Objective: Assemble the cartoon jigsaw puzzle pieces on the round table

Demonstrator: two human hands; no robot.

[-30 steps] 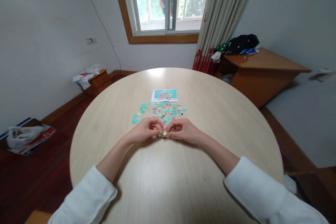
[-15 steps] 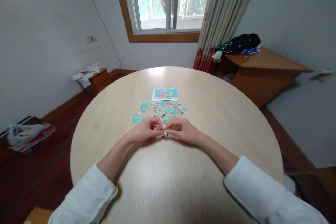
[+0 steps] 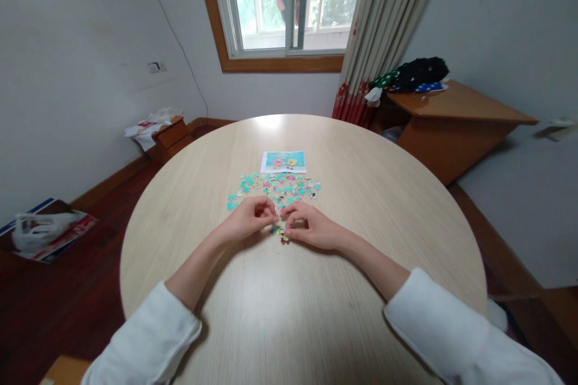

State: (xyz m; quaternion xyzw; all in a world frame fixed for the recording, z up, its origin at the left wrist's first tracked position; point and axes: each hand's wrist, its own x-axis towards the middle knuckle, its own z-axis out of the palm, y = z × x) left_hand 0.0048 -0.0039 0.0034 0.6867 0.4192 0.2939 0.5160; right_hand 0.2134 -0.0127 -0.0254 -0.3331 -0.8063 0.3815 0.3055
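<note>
My left hand (image 3: 251,216) is closed in a pinch, thumb against forefinger. A tiny pale bit shows at its fingertips and looks like a puzzle piece. Facing it, my right hand (image 3: 312,226) has its fingers curled, with thumb and forefinger at the edge of a small cluster of puzzle pieces (image 3: 280,232) on the table. Yellow, green and red show on this cluster, and its right side is partly covered by the fingers. Just beyond both hands lie many loose puzzle pieces (image 3: 250,184), mostly turquoise with some pink. Behind them is a printed picture card (image 3: 285,162) with cartoon figures.
The round wooden table (image 3: 280,307) spans the space before me. Beyond it are a window (image 3: 289,6), a long curtain (image 3: 374,30) and a brown side desk (image 3: 465,105) with clothes on top. A plastic bag (image 3: 43,231) lies on the left.
My hands have moved slightly apart, the left one up and to the left. More of the puzzle cluster between them now shows.
</note>
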